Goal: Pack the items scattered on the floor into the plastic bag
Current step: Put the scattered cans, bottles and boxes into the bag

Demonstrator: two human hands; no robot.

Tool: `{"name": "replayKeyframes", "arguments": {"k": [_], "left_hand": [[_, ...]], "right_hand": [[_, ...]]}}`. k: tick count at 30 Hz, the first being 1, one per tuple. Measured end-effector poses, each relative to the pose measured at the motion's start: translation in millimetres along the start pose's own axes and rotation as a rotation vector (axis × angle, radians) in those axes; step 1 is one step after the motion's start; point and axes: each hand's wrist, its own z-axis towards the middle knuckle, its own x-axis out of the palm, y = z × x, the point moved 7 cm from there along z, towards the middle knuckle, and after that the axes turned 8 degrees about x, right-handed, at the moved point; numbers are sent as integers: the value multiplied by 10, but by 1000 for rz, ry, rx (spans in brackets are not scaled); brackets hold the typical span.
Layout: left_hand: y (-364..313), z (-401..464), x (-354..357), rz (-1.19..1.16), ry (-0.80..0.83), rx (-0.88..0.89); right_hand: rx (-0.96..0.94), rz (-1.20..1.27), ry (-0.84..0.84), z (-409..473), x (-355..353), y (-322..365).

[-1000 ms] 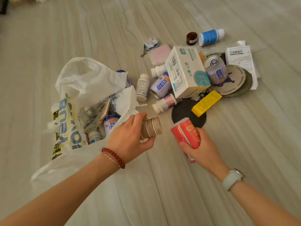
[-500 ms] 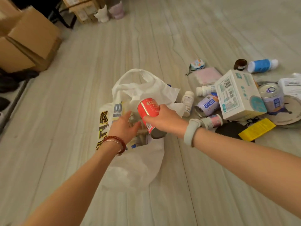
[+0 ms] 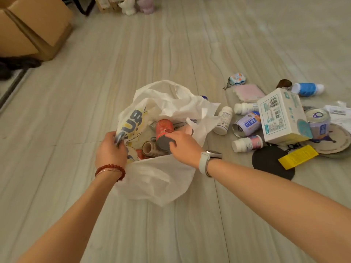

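A white plastic bag [image 3: 157, 179] with blue and yellow print lies open on the floor. My left hand [image 3: 110, 150] pinches its left rim. My right hand [image 3: 183, 147] grips the grey base of a red can [image 3: 164, 129], which lies inside the bag's mouth. A brown jar [image 3: 150, 148] rests inside beside it. To the right, on the floor, lie a white box [image 3: 281, 116], several white pill bottles [image 3: 223, 120], two purple cans [image 3: 247, 125], a yellow packet [image 3: 298, 157] and a blue bottle [image 3: 306, 89].
A black disc [image 3: 269, 164], round cardboard discs [image 3: 336, 143], a pink pouch [image 3: 247, 93] and papers [image 3: 340, 112] lie among the items at right. A cardboard box [image 3: 36, 25] stands at the far left, with small figurines [image 3: 129, 6] at the top.
My right hand carried the red can from the floor into the bag. My left hand dropped the brown jar in the bag and took hold of the rim. The view swung left.
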Motion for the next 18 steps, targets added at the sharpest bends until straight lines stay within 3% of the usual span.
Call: {"name": "replayKeyframes", "arguments": {"k": [4,7,10,14,18], "left_hand": [[-325,-177,-106,269,28,170],[-855,-401,-59,254,-20,443],[-1399,-664,215,223,-2,702],[-1961,-1106,838,117,164,952],[-2196,-1319,1648,125,432,930]], "right_hand": [[-259,61,-238,-407,-192,80],[-296,-18,-381,-651,-447,-177],[-129,-84,-431,-803,-735,-718],[201,-325,-487,-1023,-1028,-1669],[730,-64,-699,-1338,-1357,-2578]]}}
